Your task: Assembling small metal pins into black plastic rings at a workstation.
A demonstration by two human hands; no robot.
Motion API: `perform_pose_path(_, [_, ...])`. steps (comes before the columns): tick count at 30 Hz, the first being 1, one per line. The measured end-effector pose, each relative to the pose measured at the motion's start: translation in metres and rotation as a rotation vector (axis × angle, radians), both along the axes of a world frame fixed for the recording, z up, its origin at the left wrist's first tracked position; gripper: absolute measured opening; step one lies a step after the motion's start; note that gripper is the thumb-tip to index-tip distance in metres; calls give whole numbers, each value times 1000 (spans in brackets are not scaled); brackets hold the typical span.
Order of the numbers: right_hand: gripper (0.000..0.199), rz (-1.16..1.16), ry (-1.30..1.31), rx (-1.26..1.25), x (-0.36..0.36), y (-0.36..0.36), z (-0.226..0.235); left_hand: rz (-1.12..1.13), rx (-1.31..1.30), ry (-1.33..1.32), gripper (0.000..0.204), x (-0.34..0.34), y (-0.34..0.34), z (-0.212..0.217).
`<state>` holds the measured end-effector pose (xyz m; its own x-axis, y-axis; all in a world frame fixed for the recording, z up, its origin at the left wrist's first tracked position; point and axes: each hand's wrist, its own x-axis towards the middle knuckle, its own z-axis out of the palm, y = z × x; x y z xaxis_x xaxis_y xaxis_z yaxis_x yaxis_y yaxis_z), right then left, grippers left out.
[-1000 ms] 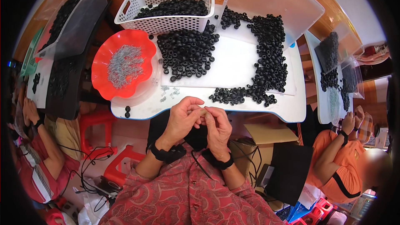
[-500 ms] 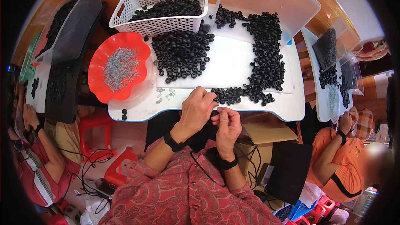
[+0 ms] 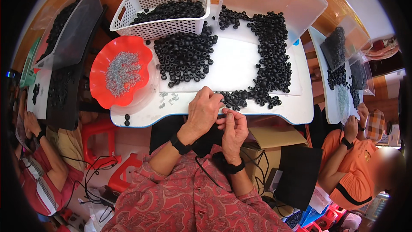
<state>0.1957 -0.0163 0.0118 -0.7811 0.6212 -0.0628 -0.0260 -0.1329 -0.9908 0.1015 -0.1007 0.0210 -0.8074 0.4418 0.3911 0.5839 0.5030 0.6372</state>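
Over the table's front edge, my left hand [image 3: 203,111] and my right hand [image 3: 234,128] meet with fingertips pinched close together. What they hold is too small and too covered by the fingers to name. Just beyond them lies a strand of small round black parts [image 3: 234,99], which joins a long heap of black parts [image 3: 271,51] on the right. Another heap of black ring-like parts [image 3: 183,56] sits farther off to the left. A red scalloped dish [image 3: 99,64] contains many tiny silvery pieces [image 3: 122,74], and a few more silvery pieces [image 3: 173,99] lie near the front edge.
A white perforated basket [image 3: 161,30] with black parts stands at the back, beside a clear plastic bin [image 3: 274,0]. Two black parts [image 3: 127,120] lie at the table's front left. People work at tables on both sides. A cardboard box [image 3: 274,137] stands below the right edge.
My hands stay joined at nearly the same spot, with only slight finger movement. The view has shifted a little. At the right, the other person's hands have moved slightly.
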Motion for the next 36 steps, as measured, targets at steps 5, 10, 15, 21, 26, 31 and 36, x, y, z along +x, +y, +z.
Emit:
perform_pose_path(5, [16, -2, -11, -7, -1, 0, 0, -14, 252, -185, 21, 1, -5, 4])
perform_pose_path(10, [16, -10, -13, 15, -3, -1, 1, -140, 818, -920, 20, 3, -21, 4])
perform_pose_path(15, [15, 7, -12, 57, -3, -4, 1, -159, 1031, -1187, 22, 9, -39, 17])
perform_pose_path(21, [9, -44, 77, 315, -6, -9, 9, -210, 1139, -1312, 28, 13, -51, 14])
perform_pose_path(26, [7, -16, 94, 611, -10, -15, 33, -202, 1140, -1346, 29, 17, -58, 11])
perform_pose_path(31, [9, -7, 119, 636, -13, -21, 35, -217, 1271, -1392, 25, 21, -60, 7])
perform_pose_path(36, [10, 42, 115, 677, -13, -26, 36, -180, 1336, -1403, 23, 24, -61, 4])
